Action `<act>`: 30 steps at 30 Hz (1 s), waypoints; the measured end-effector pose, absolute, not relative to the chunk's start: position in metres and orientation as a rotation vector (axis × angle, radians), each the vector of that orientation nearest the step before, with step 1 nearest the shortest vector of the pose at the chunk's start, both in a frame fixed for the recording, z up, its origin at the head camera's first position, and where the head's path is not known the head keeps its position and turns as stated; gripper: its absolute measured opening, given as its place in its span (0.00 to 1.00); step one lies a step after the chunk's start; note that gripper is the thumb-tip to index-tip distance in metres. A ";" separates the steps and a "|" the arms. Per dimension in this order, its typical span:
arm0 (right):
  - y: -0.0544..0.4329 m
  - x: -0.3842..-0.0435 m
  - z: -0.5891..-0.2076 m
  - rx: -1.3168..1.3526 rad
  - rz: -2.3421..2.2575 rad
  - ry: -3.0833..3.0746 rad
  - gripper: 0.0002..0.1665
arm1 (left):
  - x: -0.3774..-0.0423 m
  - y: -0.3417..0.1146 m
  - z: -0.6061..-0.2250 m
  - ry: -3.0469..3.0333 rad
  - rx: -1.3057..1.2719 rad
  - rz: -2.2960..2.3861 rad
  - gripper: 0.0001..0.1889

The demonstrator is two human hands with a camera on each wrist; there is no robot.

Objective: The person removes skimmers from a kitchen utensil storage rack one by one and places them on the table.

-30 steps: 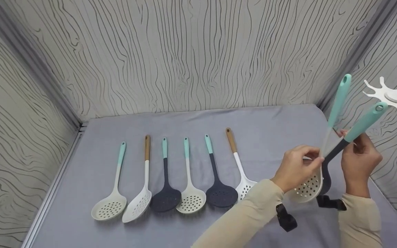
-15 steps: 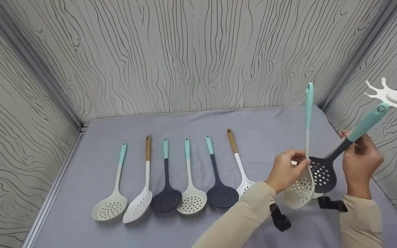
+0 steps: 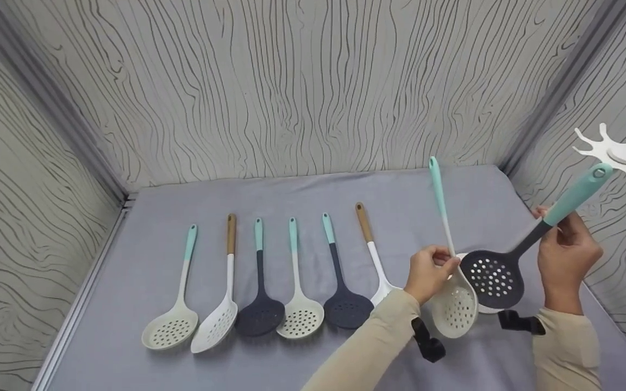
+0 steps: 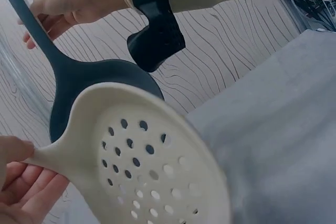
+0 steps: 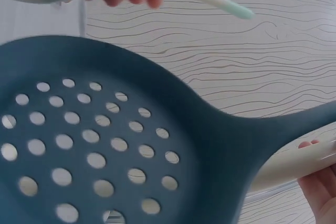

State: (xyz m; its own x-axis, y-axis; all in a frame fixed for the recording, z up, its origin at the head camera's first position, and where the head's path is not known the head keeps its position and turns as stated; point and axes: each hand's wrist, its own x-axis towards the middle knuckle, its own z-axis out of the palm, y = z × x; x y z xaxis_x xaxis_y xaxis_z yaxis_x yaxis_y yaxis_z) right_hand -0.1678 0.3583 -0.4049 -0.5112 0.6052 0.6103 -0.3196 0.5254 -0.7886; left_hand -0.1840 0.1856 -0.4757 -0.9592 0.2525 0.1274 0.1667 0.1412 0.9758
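My left hand pinches a cream skimmer low on its stem, its teal handle pointing up. The skimmer's perforated bowl faces the left wrist camera. At the right, my right hand grips a dark skimmer with a teal handle, slanted with its bowl down to the left. Behind that is another pale utensil, held in the same hand; its cream stem shows in the right wrist view, while its bowl is mostly hidden. The cream bowl overlaps the dark bowl's left side in the head view.
Several skimmers lie in a row on the grey cloth, including a cream one at the left end and a wooden-handled white one, partly behind the left sleeve. A white pronged disc stands at the upper right. Wood-patterned panels surround the table.
My left hand has drawn the cream skimmer leftward and down from beside the dark one. The dark skimmer's bowl has swung left to show its holes, while my right hand stays nearly still.
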 end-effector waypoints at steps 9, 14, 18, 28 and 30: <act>0.362 -0.166 -0.405 -0.240 1.162 -1.754 0.11 | -0.189 0.188 -0.493 2.112 0.036 2.040 0.04; 0.361 -0.166 -0.405 -0.245 1.153 -1.760 0.12 | -0.194 0.188 -0.499 2.139 -0.124 1.989 0.03; 0.357 -0.163 -0.400 -0.260 1.157 -1.766 0.13 | -0.199 0.189 -0.502 2.153 -0.224 1.945 0.05; 0.354 -0.164 -0.399 -0.196 1.205 -1.710 0.11 | -0.206 0.185 -0.515 2.222 -0.308 1.810 0.17; 0.354 -0.166 -0.401 -0.187 1.203 -1.712 0.11 | -0.207 0.184 -0.518 2.221 -0.326 1.793 0.18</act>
